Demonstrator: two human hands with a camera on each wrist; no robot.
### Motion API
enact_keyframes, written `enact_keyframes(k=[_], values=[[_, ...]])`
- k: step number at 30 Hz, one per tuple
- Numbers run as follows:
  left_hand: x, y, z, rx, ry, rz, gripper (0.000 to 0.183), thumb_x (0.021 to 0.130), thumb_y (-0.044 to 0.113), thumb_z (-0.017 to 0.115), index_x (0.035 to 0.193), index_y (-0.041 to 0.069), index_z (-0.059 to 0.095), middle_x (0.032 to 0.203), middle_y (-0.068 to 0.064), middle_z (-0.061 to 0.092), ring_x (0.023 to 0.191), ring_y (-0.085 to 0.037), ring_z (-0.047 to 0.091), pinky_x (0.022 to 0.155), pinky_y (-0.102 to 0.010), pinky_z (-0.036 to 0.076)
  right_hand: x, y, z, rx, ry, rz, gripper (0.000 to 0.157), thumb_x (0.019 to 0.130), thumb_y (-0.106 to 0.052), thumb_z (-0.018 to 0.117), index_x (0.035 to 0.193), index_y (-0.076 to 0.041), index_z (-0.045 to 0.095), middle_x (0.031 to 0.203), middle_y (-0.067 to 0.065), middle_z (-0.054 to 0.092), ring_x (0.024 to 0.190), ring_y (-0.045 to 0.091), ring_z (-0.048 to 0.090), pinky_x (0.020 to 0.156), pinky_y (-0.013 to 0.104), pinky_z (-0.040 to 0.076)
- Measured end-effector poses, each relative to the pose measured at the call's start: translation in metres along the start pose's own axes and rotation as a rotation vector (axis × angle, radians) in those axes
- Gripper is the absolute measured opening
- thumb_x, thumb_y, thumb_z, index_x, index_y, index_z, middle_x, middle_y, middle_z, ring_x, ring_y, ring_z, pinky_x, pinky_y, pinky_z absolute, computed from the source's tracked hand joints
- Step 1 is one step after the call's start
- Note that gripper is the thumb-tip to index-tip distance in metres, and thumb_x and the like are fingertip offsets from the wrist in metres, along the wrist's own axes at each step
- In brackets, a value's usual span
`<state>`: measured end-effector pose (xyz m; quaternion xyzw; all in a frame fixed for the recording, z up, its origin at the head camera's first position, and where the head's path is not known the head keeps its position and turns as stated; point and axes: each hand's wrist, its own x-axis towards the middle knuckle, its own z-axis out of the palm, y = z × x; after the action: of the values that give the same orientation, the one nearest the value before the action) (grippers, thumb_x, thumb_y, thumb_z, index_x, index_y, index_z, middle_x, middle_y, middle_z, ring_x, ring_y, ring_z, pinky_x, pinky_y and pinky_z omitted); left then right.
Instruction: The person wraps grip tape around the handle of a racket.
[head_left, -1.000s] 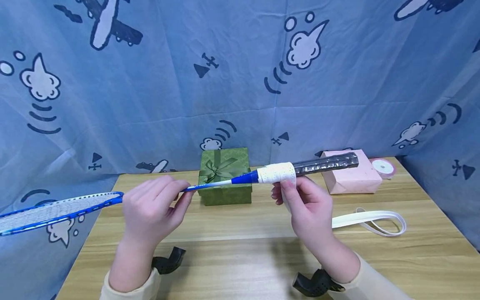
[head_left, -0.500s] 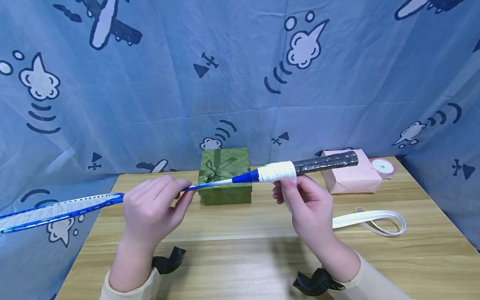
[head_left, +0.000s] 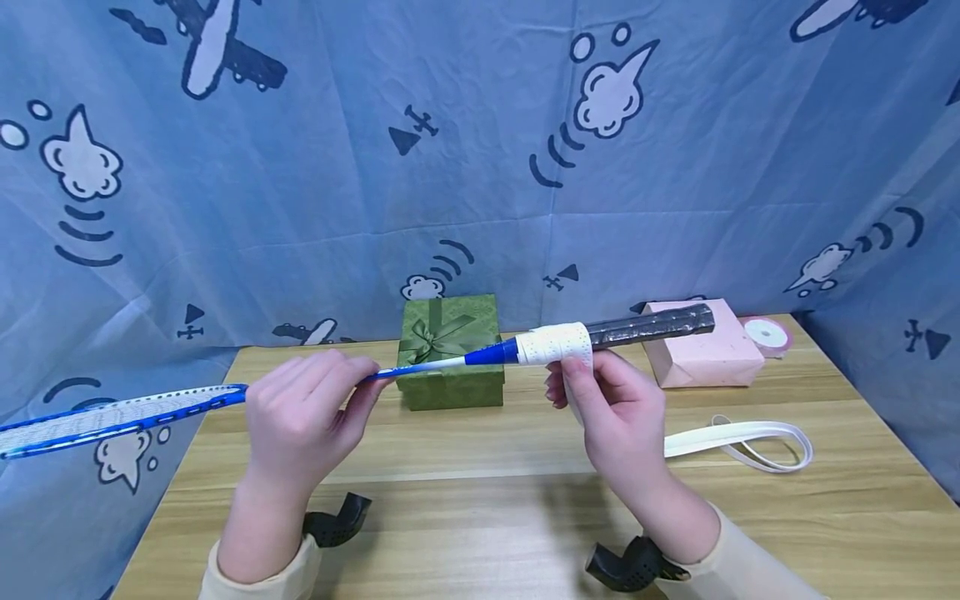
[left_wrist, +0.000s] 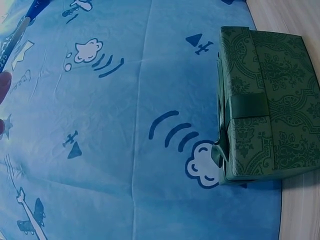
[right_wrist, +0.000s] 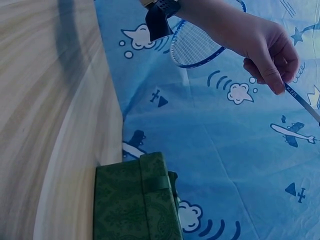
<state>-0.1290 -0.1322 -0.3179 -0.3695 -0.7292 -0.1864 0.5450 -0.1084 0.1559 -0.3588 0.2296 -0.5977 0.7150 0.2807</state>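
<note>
A blue and white badminton racket [head_left: 438, 365] is held across the front, its strung head at the left and its handle at the right. My left hand [head_left: 303, 412] pinches the thin shaft near the head. White perforated grip tape [head_left: 555, 343] wraps the handle part next to the blue cone; the rest of the handle [head_left: 652, 325] is black and shiny. Just below the wrapped part, my right hand [head_left: 618, 412] pinches the tape between thumb and fingers. The tape's loose length [head_left: 738, 432] emerges behind that wrist and lies looped on the table.
A green gift box [head_left: 453, 387] with a bow stands at the back of the wooden table [head_left: 465, 525]. Further right are a pink box [head_left: 705, 358] and a pink-edged white roll [head_left: 767, 335]. A blue patterned curtain [head_left: 480, 167] hangs behind.
The racket head at far left has tilted up very slightly. Both hands keep their hold and stay almost in place.
</note>
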Motion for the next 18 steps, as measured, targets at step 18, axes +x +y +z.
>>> enact_keyframes(k=[18], values=[[0.0007, 0.0015, 0.0012, -0.002, 0.044, -0.001, 0.033, 0.101, 0.026, 0.067, 0.078, 0.003, 0.073, 0.074, -0.007, 0.071, 0.058, -0.025, 0.065, 0.051, -0.042, 0.052, -0.0003, -0.0005, -0.0012, 0.016, -0.008, -0.017, 0.019, 0.098, 0.015, 0.052, 0.083, 0.015, 0.063, 0.08, 0.007, 0.07, 0.068, 0.015, 0.065, 0.063, 0.024, 0.058]])
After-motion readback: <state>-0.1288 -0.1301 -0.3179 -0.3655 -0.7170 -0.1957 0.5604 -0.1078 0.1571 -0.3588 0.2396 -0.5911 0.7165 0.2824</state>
